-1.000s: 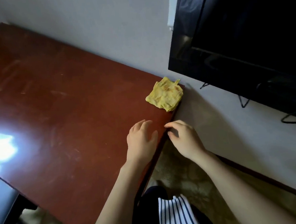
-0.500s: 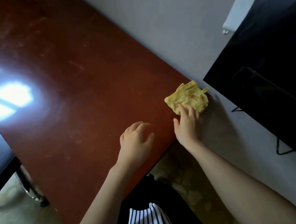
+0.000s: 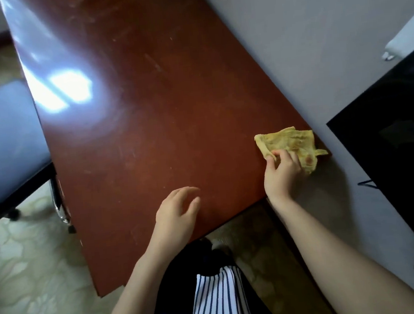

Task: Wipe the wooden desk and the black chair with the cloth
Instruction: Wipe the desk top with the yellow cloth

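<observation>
- Our right hand [image 3: 282,175] pinches the near edge of the yellow cloth [image 3: 291,140], fingers curled into the fabric.
- The cloth lies crumpled on the wooden desk [image 3: 159,116], at its near right corner, just beside the wall [image 3: 302,33].
- Our left hand [image 3: 176,216] holds nothing, its fingers loosely spread above the desk's near edge. We cannot tell whether it touches the surface.
- The hands are apart.
- The black chair [image 3: 5,151] stands just beside the desk's left edge.

Right hand [image 3: 282,175], earlier at the desk [image 3: 148,137] edge, now in a pinch on the cloth [image 3: 292,138].
</observation>
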Demonstrator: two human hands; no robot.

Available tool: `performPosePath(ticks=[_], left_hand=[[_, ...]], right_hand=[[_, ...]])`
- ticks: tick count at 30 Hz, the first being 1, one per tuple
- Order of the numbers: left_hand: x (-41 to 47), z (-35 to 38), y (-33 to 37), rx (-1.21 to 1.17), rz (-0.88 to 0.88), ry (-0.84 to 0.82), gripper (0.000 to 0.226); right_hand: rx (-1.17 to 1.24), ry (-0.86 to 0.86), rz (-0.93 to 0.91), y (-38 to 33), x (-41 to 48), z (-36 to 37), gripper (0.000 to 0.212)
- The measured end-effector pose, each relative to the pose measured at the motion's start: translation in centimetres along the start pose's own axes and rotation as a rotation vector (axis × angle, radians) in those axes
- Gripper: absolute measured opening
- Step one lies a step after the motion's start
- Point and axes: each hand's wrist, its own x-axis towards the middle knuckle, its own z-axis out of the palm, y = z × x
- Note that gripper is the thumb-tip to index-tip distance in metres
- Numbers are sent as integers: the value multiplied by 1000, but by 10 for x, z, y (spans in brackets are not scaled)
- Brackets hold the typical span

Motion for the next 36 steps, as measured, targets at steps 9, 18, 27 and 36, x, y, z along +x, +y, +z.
performPosePath(ticks=[9,18,27,36], left_hand=[[-16,-47,-5,-491,-126,53,20],[-25,-140,-48,-892,-305,181,62],[-50,-200,-133,-1638,-590,-206,48],[-74,-234,-169,-1354,-279,421,15]], right_hand=[[623,-283,90,-102,-53,-22,7],[1060,-748,188,-229,-158,-33,11],[1391,-1082,536,-290,-242,-10,24],[1240,-1118,582,-274,-256,18,17]])
